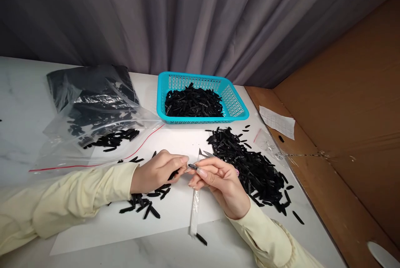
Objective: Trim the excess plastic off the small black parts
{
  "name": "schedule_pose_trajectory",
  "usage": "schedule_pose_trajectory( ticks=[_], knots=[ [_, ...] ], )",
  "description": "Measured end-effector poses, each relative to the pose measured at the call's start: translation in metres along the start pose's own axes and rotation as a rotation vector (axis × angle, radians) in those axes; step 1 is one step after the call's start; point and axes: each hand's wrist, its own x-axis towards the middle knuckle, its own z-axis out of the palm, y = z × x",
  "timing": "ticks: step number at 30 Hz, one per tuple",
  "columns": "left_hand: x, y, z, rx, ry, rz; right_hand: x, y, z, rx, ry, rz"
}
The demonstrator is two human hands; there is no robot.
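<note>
Between the thumb and fingers of my right hand (218,180) is a slim black piece (193,166) with pointed ends. Scissor blades (206,154) stick out behind those fingers, and a bit of pink handle (237,172) shows past the knuckles; whether the hand grips the scissors is hidden. My left hand (159,170) is closed close beside it, with similar black pieces (173,174) showing under the curled fingers. Its thumb tip nearly meets the held piece. Loose black pieces (146,205) lie below the left wrist. A narrow whitish strip (195,211) lies below the hands.
A blue basket (203,121) full of black pieces stands at the back. A large pile of them (256,172) lies to the right. At left, a clear zip bag (93,105) spills more. A paper slip (276,122) rests near the cardboard wall (343,93).
</note>
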Motion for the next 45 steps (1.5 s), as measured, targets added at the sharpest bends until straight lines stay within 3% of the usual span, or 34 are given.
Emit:
schedule_pose_trajectory(
  ticks=[6,11,15,18,22,25,29,34,39,45],
  knots=[
    [0.001,-0.001,0.001,-0.107,0.065,-0.064,-0.004,-0.007,0.001,-0.189,0.027,-0.075],
    [0.004,0.001,-0.001,-0.227,0.088,-0.105,0.030,-0.057,-0.002,-0.568,0.172,-0.397],
    [0.006,0.000,-0.002,-0.311,0.109,-0.147,0.062,-0.086,-0.004,-0.937,0.146,-0.509],
    [0.006,0.000,-0.002,-0.339,0.112,-0.153,0.053,-0.075,0.005,-1.245,0.067,-0.669],
    [0.006,0.000,-0.002,-0.380,0.105,-0.158,0.020,-0.035,0.022,-1.354,-0.170,-0.780],
    [0.006,0.000,-0.002,-0.393,0.076,-0.174,0.012,-0.012,0.024,-1.405,-0.166,-0.818],
    [0.007,-0.002,-0.002,-0.358,0.054,-0.186,0.020,-0.005,0.017,-1.378,-0.135,-0.893],
    [0.006,-0.004,0.003,-0.149,0.076,-0.148,0.015,-0.011,0.016,-1.090,-0.097,-0.682],
    [0.002,-0.004,0.009,0.025,0.169,-0.042,-0.003,-0.010,0.011,-0.401,-0.023,-0.222],
    [0.000,-0.005,0.019,0.331,0.284,0.040,-0.012,-0.005,-0.013,-0.129,-0.053,-0.052]
  ],
)
